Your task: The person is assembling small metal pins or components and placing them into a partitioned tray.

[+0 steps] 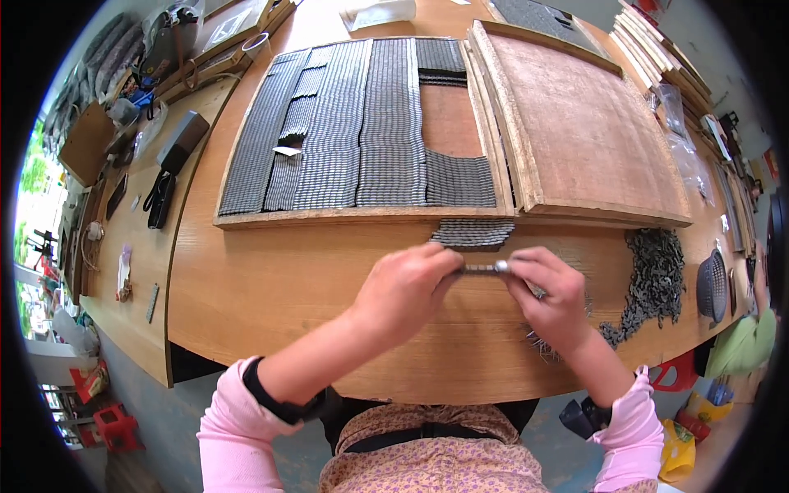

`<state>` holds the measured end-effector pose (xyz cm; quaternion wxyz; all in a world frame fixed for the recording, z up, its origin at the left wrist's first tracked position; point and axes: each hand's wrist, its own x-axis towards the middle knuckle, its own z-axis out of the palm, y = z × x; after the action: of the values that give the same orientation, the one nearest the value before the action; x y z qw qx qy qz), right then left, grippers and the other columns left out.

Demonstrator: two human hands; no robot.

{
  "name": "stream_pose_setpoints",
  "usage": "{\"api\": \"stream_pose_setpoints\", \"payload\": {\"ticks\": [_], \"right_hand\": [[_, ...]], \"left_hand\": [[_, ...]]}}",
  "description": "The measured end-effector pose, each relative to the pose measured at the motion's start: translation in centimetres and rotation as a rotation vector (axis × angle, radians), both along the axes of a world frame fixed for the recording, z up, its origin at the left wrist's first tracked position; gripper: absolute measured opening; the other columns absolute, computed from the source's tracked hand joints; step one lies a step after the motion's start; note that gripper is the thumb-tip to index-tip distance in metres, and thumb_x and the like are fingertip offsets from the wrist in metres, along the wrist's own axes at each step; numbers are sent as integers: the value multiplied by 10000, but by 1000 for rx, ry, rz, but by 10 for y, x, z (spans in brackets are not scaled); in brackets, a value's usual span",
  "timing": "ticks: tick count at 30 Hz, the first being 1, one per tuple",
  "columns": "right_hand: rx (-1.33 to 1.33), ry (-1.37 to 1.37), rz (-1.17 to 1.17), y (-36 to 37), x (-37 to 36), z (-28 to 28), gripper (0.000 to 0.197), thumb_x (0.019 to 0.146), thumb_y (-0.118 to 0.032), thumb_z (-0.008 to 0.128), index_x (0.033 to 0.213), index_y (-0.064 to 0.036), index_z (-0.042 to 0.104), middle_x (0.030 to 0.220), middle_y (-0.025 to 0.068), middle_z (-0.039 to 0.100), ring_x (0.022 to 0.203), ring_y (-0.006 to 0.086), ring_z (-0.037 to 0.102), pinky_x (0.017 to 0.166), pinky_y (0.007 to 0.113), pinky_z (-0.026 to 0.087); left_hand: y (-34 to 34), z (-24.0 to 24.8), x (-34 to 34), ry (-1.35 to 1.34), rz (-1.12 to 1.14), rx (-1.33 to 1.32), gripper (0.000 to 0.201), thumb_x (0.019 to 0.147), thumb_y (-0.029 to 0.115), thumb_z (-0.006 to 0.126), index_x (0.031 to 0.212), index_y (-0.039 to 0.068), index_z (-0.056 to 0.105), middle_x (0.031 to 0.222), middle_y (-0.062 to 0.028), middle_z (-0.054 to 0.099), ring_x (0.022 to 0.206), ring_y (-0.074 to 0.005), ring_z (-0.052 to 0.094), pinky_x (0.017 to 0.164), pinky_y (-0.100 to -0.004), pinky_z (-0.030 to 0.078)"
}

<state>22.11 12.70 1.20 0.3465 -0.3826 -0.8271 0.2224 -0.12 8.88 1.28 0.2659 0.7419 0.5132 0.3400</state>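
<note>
Over the table's near side, my left hand (403,289) pinches one end of a short, thin, dark ribbed strip (478,269). My right hand (549,287) has closed fingers at the other end, where a round silvery part shows. Just beyond my hands, a small stack of similar grey ribbed strips (472,233) lies against a wooden tray (362,213). Columns of dark ribbed strips (390,123) fill much of that tray. Beneath my right hand, thin metal pins (542,343) are scattered, partly hidden by the wrist.
A second wooden tray (592,123) with a bare base adjoins on the right. Small dark metal pieces (655,271) are heaped at the right, near a grey plastic basket (711,285). On the left side table (131,308) sits a dark box-shaped object (182,141).
</note>
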Motion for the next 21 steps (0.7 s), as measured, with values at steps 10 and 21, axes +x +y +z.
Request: {"api": "stream_pose_setpoints", "payload": {"ticks": [10, 21], "right_hand": [[-16, 71, -23, 2, 3, 7, 183, 723, 28, 773, 878, -40, 703, 841, 88, 665, 685, 204, 652, 593, 300, 518], [-171, -45, -563, -4, 144, 12, 194, 791, -8, 685, 983, -19, 709, 975, 152, 709, 873, 312, 679, 783, 368, 548]], "left_hand": [[48, 15, 0, 367, 48, 167, 238, 772, 85, 704, 985, 33, 611, 952, -92, 566, 935, -285, 556, 823, -397, 486], [150, 4, 4, 181, 61, -60, 237, 845, 98, 666, 1061, 4, 697, 1047, -166, 662, 975, -328, 647, 881, -391, 507]]}}
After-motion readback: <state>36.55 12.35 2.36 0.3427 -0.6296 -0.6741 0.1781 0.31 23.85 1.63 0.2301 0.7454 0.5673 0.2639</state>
